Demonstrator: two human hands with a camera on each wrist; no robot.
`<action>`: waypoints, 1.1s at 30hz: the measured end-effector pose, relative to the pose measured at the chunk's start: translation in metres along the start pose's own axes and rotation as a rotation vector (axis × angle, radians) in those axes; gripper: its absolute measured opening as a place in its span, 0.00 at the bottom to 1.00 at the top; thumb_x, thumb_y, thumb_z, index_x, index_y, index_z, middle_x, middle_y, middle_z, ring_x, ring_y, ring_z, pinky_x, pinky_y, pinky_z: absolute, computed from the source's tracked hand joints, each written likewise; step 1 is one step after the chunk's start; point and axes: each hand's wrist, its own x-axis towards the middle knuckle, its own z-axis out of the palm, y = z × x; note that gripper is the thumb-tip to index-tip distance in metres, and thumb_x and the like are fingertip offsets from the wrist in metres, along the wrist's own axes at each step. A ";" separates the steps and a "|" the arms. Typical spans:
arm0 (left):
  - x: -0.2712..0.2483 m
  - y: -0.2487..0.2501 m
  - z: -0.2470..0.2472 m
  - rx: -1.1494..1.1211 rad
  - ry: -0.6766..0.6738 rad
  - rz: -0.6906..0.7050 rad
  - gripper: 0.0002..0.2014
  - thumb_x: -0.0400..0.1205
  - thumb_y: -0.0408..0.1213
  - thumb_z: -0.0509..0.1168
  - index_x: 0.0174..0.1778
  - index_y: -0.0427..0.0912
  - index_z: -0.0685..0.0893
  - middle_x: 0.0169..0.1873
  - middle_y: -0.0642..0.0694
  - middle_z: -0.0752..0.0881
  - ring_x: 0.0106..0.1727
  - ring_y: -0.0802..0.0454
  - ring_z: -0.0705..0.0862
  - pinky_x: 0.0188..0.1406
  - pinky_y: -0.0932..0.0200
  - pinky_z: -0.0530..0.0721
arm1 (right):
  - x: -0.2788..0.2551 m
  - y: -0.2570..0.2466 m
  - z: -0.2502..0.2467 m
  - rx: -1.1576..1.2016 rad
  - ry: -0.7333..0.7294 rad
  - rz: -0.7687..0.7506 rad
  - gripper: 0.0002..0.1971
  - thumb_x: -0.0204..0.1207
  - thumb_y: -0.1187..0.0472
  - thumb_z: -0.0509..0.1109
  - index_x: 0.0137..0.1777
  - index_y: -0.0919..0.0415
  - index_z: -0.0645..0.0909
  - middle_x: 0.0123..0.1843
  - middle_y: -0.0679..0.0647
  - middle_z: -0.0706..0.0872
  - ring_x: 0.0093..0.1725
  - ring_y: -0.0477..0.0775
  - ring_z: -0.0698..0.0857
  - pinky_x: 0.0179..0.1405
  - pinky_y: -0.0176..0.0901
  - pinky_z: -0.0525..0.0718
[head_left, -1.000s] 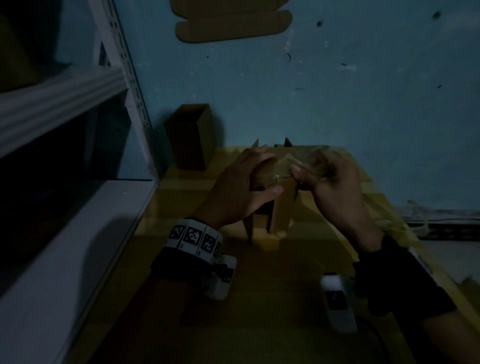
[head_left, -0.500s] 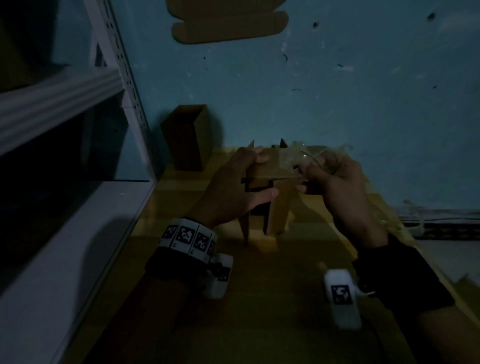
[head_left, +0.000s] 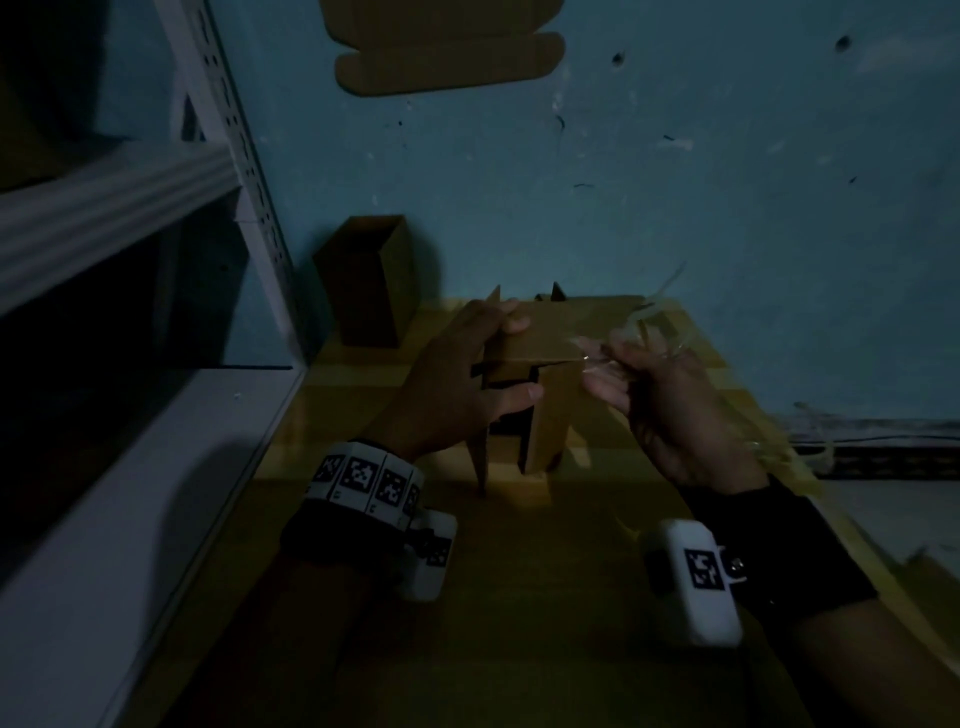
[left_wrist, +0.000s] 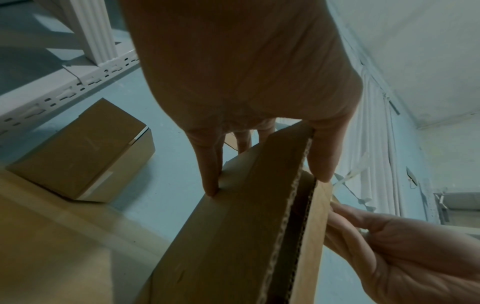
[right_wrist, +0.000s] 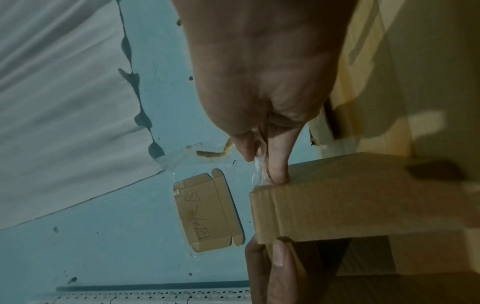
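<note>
- Head view, a dim room: a cardboard box (head_left: 540, 343) with loose flaps stands on a yellow-brown bench (head_left: 519, 597), close to a blue wall (head_left: 675, 208). The left hand (head_left: 457, 384) grips the box from its left side, fingers over the top and thumb across the front. The right hand (head_left: 670, 410) sits at the box's upper right edge and pinches a strip of clear tape (head_left: 649, 312), whose loose end curls upward. A smaller closed box (head_left: 363, 280) stands against the wall, well apart to the left. A white metal rack (head_left: 244, 156) lines the left side, and a flat cardboard cut-out (head_left: 447, 52) is stuck high on the wall
- Left wrist view: the left hand's fingertips (left_wrist: 210, 185) press on the box's top panel, and the thumb lies against a corrugated flap edge. The right hand (left_wrist: 402, 246) touches the box's far side. The closed box (left_wrist: 80, 152) sits just beside the rack
- Right wrist view: the right hand's thumb and forefinger pinch the clear tape (right_wrist: 259, 170), the forefinger tip touching the box's corner. The left thumb rests on the box's lower edge. The cut-out (right_wrist: 207, 209) bears handwriting
</note>
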 end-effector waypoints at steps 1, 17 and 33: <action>0.000 0.000 0.000 -0.003 -0.003 0.002 0.29 0.73 0.46 0.79 0.70 0.50 0.79 0.77 0.54 0.72 0.72 0.65 0.69 0.59 0.81 0.67 | 0.000 0.001 0.000 0.013 -0.004 0.002 0.10 0.87 0.69 0.61 0.63 0.73 0.78 0.53 0.62 0.93 0.48 0.55 0.94 0.43 0.39 0.92; -0.002 -0.004 -0.003 -0.107 -0.055 0.051 0.26 0.72 0.42 0.74 0.67 0.48 0.78 0.77 0.51 0.73 0.72 0.71 0.71 0.61 0.85 0.68 | 0.009 0.014 -0.008 0.226 0.140 0.120 0.13 0.90 0.68 0.53 0.60 0.75 0.78 0.46 0.68 0.92 0.44 0.56 0.94 0.43 0.41 0.93; -0.004 -0.013 -0.004 -0.217 -0.077 0.045 0.27 0.71 0.49 0.71 0.67 0.51 0.78 0.79 0.51 0.72 0.80 0.54 0.71 0.73 0.53 0.76 | 0.015 -0.025 -0.045 -0.206 0.420 -0.298 0.08 0.82 0.67 0.71 0.55 0.72 0.78 0.39 0.63 0.89 0.33 0.55 0.91 0.31 0.42 0.89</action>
